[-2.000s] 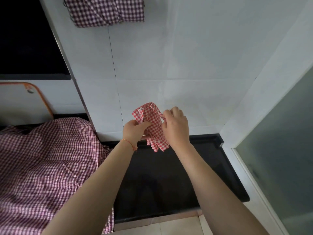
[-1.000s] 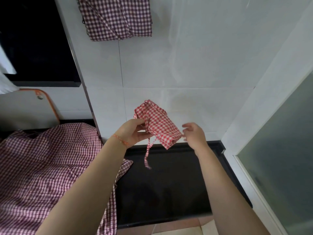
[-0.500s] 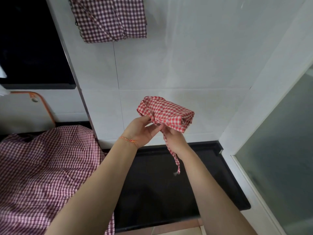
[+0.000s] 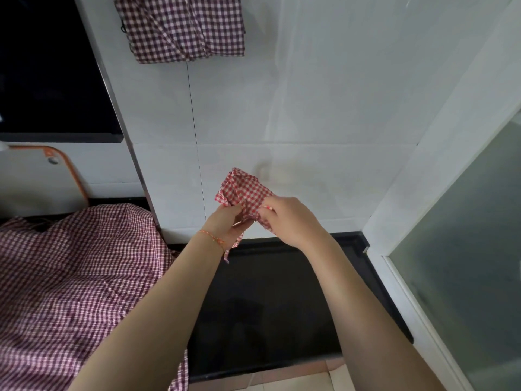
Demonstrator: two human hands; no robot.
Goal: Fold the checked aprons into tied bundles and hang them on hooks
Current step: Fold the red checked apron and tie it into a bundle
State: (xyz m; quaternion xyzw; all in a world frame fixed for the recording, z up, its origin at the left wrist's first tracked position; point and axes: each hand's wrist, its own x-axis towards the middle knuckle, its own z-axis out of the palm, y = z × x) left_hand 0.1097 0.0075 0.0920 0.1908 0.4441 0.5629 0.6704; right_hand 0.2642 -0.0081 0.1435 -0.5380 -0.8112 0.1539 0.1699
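The red checked bundle [image 4: 242, 193] was held in the air in front of the white tiled wall [image 4: 310, 108], above the far edge of the black bench [image 4: 282, 306] and touching neither. Its long axis ran on a slant, from an upper corner near the wall down toward the person's right. Both hands were at its lower end. The left hand [image 4: 225, 225] had its fingers curled round the lower left part of the cloth, and a thin tie strap [image 4: 232, 248] hung from under that hand down past the wrist. The right hand [image 4: 284, 220] pinched the lower right part, fingertips bent into the fabric. The hands sat just beside each other, neither clearly nearer.

The step in hand looked like tying the strap round the bundle. A darker checked apron already hung [image 4: 183, 26] on the wall well above and to the left; its hook was not visible. The way up was open wall. Another apron [image 4: 70, 277] lay spread over the bench's left end, leaving bare bench beneath the hands; a frosted glass panel [image 4: 465, 249] closed the right side.
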